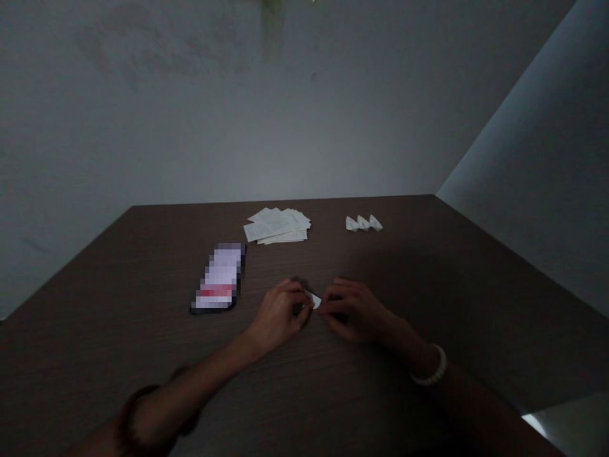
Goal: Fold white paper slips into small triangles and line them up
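A small folded piece of white paper (314, 300) is held just above the table between my two hands. My left hand (284, 310) pinches its left side between thumb and fingers, which hide part of it. At its right edge, my right hand (353, 308) closes thumb and fingertips on the paper. Beyond my right hand stand three small folded paper pieces (363, 223) in a row. Farther back to the left lies a loose stack of printed paper slips (278, 225).
A phone (219, 277) with a lit, blurred screen lies left of my hands. The dark wooden table (166, 241) meets a grey wall (304, 127) at its far edge. Another wall surface (537, 158) slants along the right side.
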